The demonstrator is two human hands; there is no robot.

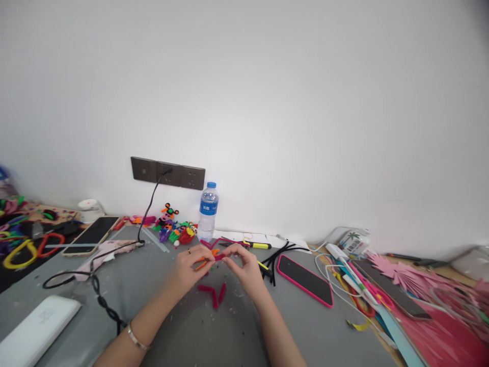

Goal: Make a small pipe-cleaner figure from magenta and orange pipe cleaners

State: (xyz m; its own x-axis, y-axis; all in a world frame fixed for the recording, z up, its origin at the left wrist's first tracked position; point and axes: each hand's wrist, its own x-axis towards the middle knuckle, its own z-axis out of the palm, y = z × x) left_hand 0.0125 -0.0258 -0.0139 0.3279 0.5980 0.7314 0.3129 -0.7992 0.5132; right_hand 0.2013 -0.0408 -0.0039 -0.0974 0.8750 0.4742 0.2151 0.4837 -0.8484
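Observation:
Over the middle of the grey mat [237,331], my left hand [191,267] and my right hand [243,266] meet fingertip to fingertip. Between them is a short magenta pipe cleaner [219,257], pinched from both sides. Something orange and thin [201,263] shows at the left fingers; whether it is held there I cannot tell. Below the hands lie a bent magenta pipe cleaner piece [212,294] and a short straight one [222,292]. Several black pipe cleaners [275,259] lie right of my right hand, near a yellow and black utility knife [260,245].
A water bottle [208,214] stands against the wall beside small colourful pipe cleaner figures [179,232]. A pink-cased phone [305,281] lies to the right, near paper and cables. Leftward are a white power bank [42,329], black cord [103,303], another phone [91,235] and scissors [21,255].

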